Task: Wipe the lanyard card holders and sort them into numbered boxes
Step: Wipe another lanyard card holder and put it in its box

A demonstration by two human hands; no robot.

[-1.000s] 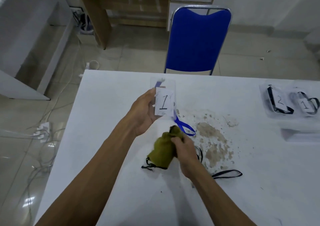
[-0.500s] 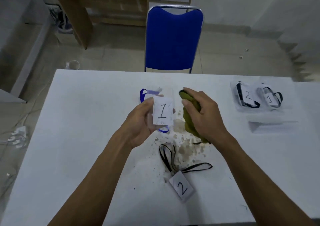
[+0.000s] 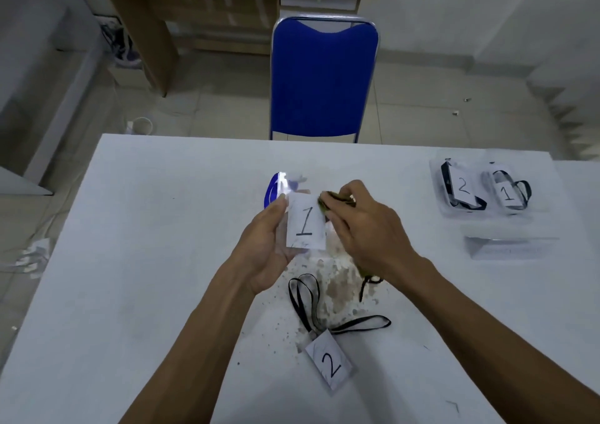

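Observation:
My left hand [image 3: 264,248] holds a clear card holder marked "1" [image 3: 305,224] above the table, its blue lanyard [image 3: 272,190] looping behind. My right hand [image 3: 363,225] grips an olive-green cloth [image 3: 332,198] and presses it against the holder's upper right edge. A second card holder marked "2" [image 3: 331,363] lies on the table near me, its black lanyard [image 3: 308,303] spread out. At the far right stand two clear boxes, one labelled "2" [image 3: 461,186] and one labelled "1" [image 3: 509,191], each with a black lanyard inside.
Brown dirt stains [image 3: 334,284] spot the white table [image 3: 146,261] under my hands. A blue chair [image 3: 323,79] stands at the far edge. A clear lid or tray [image 3: 509,245] lies in front of the boxes. A wooden desk [image 3: 207,17] stands behind.
My right hand lifted the green cloth off the table and brought it to the "1" holder's upper edge. The view shifted, revealing the "2" holder on the table.

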